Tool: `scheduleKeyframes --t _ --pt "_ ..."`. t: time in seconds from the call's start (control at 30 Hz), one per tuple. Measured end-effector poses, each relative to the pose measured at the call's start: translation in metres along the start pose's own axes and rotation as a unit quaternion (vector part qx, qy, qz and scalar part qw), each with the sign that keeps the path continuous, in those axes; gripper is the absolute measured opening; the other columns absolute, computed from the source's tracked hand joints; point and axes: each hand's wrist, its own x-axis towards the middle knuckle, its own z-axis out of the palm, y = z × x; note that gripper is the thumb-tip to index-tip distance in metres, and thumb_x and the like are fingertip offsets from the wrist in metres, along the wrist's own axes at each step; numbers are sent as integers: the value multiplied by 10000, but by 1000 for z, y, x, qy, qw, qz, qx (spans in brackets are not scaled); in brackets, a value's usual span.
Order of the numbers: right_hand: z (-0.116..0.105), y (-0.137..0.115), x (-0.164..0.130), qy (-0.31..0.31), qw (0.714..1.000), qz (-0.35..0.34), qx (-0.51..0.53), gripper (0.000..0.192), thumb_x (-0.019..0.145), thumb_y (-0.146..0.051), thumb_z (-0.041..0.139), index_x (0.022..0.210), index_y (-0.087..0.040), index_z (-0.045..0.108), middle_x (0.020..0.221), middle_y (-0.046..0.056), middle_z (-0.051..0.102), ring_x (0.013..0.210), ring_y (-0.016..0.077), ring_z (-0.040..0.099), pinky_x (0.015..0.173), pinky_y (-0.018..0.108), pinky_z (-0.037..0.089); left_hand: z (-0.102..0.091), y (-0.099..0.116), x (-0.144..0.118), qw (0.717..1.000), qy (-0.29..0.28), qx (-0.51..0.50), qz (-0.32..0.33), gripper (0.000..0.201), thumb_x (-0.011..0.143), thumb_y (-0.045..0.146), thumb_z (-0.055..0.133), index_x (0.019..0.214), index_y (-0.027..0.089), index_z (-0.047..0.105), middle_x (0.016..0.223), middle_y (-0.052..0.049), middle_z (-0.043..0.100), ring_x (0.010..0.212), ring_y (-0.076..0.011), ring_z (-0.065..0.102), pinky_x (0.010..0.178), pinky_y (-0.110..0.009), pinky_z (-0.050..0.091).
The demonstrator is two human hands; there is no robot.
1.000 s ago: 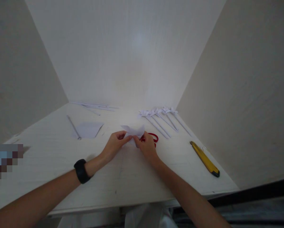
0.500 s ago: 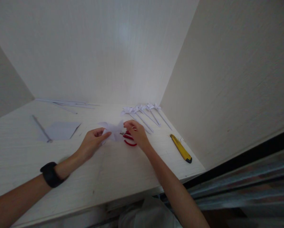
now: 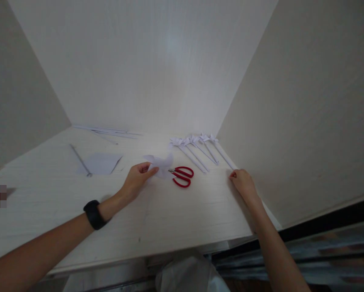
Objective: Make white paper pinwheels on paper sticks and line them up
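Note:
My left hand (image 3: 140, 175) pinches a thin sheet of white paper (image 3: 162, 162) with cut, curling flaps, held just over the tabletop. Red-handled scissors (image 3: 183, 174) lie right of the paper, their metal tips close to its edge. Over by the right wall, my right hand (image 3: 243, 181) is down at the table with its fingertips pressed together. Whatever they pinch is too small or hidden to make out. The hand and forearm cover the spot where the yellow box cutter lay. Several white paper pinwheels on sticks (image 3: 197, 146) rest in a row between the two hands, farther back.
Thin rolled paper sticks (image 3: 109, 132) lie along the back wall at left. A flat paper sheet (image 3: 104, 163) has one stick (image 3: 80, 160) across its left side. Walls stand behind and at right of the white tabletop (image 3: 157, 219).
My right hand has left the paper and moved right to the wall side, uncovering the scissors and hiding the yellow cutter. The left hand keeps the paper. The view has shifted somewhat.

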Motion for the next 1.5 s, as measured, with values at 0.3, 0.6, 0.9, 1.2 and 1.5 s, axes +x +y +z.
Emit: scheduleKeyframes --t 0.3,0.6,0.9,1.2,1.5 --pt "-13 -90 15 -59 985 -122 105 141 881 -104 441 875 -154 572 817 77 680 710 148 647 653 246 454 -2 -4 2 1000 12 -8 3 221 671 357 733 786 170 710 811 -46 721 767 -192 631 762 -319 464" --pt "2 -230 -20 86 843 -306 434 111 851 -178 524 840 -182 634 834 50 674 769 158 625 731 291 494 -6 -1 4 997 69 -25 14 192 692 319 677 625 174 571 601 39 553 569 -111 479 573 -240 372" --pt "9 -201 -9 159 788 -193 562 54 816 -236 643 857 -204 656 782 1 671 696 156 673 705 307 525 -7 -1 5 994 98 -35 -27 223 658 304 682 570 182 517 569 49 503 536 -99 438 534 -241 332" --pt "18 -218 -42 185 844 -392 316 111 871 -224 612 765 -200 634 741 18 667 724 156 593 659 286 429 -4 0 4 995 96 -38 -14 203 644 306 694 588 173 551 570 41 537 541 -102 455 533 -240 343" --pt "20 -217 -41 251 829 -438 242 143 895 -228 587 756 -202 568 716 18 625 714 163 561 687 310 381 -4 0 4 994 92 -52 -5 169 643 297 709 645 164 604 625 27 598 583 -114 512 569 -245 397"
